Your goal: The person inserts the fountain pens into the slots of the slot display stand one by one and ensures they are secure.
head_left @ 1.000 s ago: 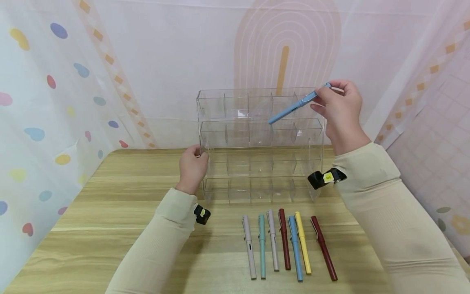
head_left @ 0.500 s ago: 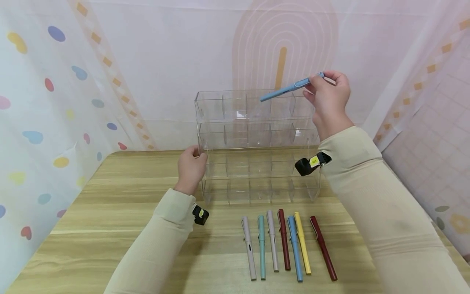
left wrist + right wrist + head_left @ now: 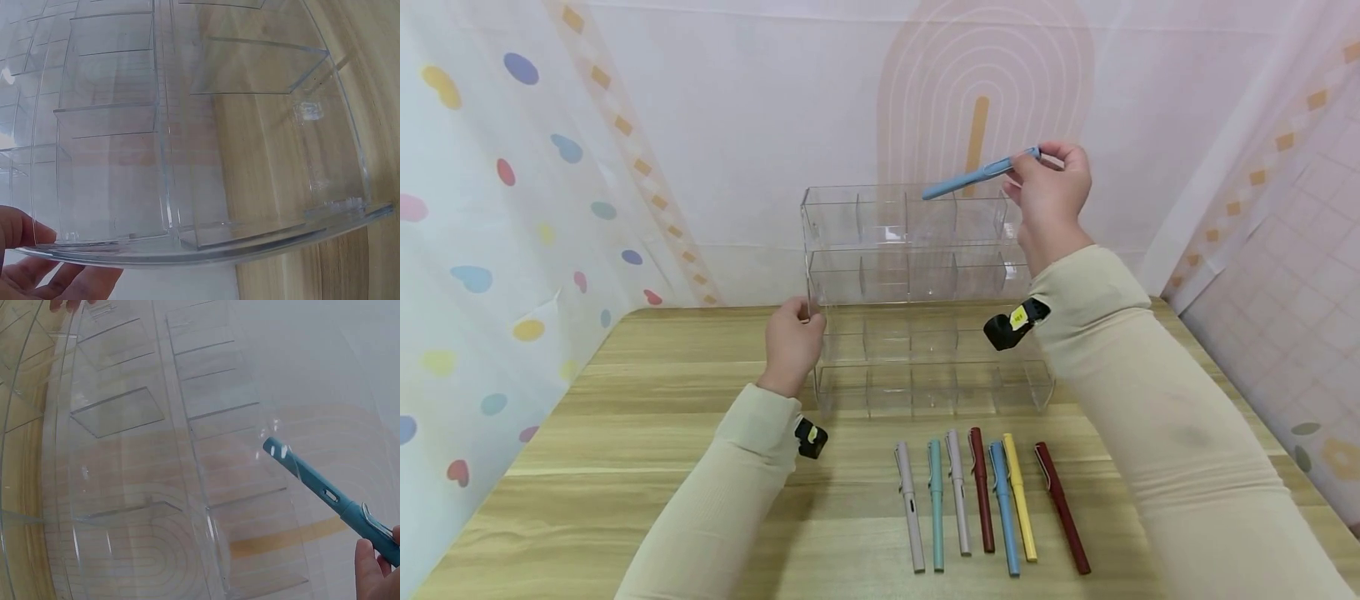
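My right hand (image 3: 1054, 193) pinches a blue pen (image 3: 970, 177) by its clip end. The pen slants down to the left, its far tip at the top edge of a clear acrylic rack (image 3: 880, 221). In the right wrist view the same pen (image 3: 312, 481) overlaps the rack's top tier. My left hand (image 3: 793, 343) grips the rack's left side panel; in the left wrist view the thumb (image 3: 25, 228) lies on the inner side of the panel, with fingers below it. The rack stands upright in several tiers, each split into compartments.
On the wooden table (image 3: 647, 433), before the rack, several pens lie side by side: grey ones (image 3: 910, 507), a teal one (image 3: 936, 508), dark red ones (image 3: 1063, 508), a blue one (image 3: 1004, 508) and a yellow one (image 3: 1019, 498). A patterned curtain (image 3: 737, 125) hangs behind.
My right hand has moved left and up with the blue pen, bringing it from in front of the upper tiers to the rack's top edge. The left hand keeps its hold.
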The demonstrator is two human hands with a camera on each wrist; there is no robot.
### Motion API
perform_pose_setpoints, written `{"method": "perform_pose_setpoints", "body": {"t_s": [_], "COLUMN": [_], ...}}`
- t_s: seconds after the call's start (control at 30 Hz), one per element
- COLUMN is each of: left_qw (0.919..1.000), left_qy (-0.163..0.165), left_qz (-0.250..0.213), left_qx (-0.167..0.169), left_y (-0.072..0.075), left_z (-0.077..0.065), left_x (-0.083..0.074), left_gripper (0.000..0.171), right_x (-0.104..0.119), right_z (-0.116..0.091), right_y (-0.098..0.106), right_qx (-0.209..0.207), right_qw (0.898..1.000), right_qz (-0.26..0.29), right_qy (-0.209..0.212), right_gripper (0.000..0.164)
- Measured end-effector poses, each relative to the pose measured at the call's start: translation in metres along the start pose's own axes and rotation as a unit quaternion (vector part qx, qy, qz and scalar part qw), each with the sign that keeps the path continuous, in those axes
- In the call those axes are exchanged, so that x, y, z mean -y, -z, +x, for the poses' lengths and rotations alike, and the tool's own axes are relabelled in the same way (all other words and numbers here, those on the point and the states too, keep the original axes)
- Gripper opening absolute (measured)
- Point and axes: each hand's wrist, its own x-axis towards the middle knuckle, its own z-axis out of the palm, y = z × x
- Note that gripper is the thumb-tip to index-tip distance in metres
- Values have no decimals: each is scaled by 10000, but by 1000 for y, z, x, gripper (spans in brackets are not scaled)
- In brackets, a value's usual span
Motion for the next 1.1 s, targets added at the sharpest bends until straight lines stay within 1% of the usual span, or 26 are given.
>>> {"method": "perform_pose_setpoints", "body": {"t_s": [0.17,0.27,0.4,0.67,0.93,1.1], "left_qw": [9999,9997,9993,9994,9995,9994], "left_qy": [-47,-164,-284,-256,-231,-263], "left_qz": [103,180,228,230,219,209], "left_qx": [-12,-48,-93,-94,-54,-91], "left_y": [0,0,0,0,1,1], "left_z": [0,0,-1,-1,-1,0], "left_x": [-1,-1,-1,0,0,0], "left_gripper": [24,20,19,19,18,18], "right_x": [-6,-11,-17,-26,-30,-31], "right_z": [-3,-3,-3,-4,-5,-6], "right_y": [-6,-9,-11,-14,-13,-14], "right_qx": [119,221,322,378,448,488], "right_qw": [9996,9991,9983,9962,9942,9927], "right_qz": [-219,-266,-327,-698,-844,-963], "right_qy": [151,253,346,369,486,535], "right_gripper": [22,23,24,24,23,23]}}
